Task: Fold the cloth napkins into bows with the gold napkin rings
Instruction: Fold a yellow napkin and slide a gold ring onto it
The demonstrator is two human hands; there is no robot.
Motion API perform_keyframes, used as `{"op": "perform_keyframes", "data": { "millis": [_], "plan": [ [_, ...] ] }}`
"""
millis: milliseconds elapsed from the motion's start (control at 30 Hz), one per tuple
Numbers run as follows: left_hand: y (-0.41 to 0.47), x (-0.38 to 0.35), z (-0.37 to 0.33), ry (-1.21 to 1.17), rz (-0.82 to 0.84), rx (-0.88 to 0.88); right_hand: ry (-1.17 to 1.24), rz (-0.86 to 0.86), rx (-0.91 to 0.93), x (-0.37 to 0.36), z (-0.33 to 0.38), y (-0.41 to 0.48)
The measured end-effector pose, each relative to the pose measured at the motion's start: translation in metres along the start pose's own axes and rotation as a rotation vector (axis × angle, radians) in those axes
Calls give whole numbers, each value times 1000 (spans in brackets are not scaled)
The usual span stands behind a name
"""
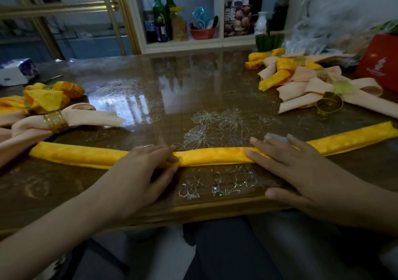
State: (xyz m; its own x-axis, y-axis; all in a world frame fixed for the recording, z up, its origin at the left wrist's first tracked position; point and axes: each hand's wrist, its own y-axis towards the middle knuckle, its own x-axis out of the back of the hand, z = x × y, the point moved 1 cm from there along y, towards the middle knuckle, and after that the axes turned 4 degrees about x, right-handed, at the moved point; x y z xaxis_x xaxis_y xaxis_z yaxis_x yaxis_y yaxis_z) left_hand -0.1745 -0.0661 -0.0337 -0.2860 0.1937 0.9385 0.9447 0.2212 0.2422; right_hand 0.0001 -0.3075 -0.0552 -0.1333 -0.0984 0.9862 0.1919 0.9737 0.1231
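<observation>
Yellow napkin (211, 155): lay as a long folded strip near the table's (150, 81) front edge.
Left hand (142, 167): curled fingers pinched its fold.
Right hand (301, 167): straight fingers pressed it flat.
Technique: probably needed an even, firm crease.

Napkin strip (215, 155) lies on table (150, 81) before left bows (45, 111), right bows (301, 79).

Two hands, left hand (140, 172) and right hand (301, 172), are lying on one yellow napkin strip (215, 155). One loose gold ring (329, 109) is sitting right; two green bottles (158, 7) are standing far.
</observation>
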Motion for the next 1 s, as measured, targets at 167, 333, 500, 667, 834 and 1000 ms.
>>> {"op": "perform_keyframes", "data": {
  "millis": [167,333,500,667,834,1000],
  "plan": [
    [-4,-2,-23,31,10,126,-74,151,-36,-7,2,-6],
    [50,2,-49,-37,-13,66,68,135,7,-5,-3,5],
    [74,-20,-59,-88,174,8,314,7,-24,1,-8,18],
    [87,-15,-52,-92,215,70,455,-217,-272,22,-33,24],
    [111,-19,-38,16,40,202,400,-24,-384,34,-62,38],
    [130,-26,-33,67,-88,229,329,94,-446,37,-68,59]
  ]
}}
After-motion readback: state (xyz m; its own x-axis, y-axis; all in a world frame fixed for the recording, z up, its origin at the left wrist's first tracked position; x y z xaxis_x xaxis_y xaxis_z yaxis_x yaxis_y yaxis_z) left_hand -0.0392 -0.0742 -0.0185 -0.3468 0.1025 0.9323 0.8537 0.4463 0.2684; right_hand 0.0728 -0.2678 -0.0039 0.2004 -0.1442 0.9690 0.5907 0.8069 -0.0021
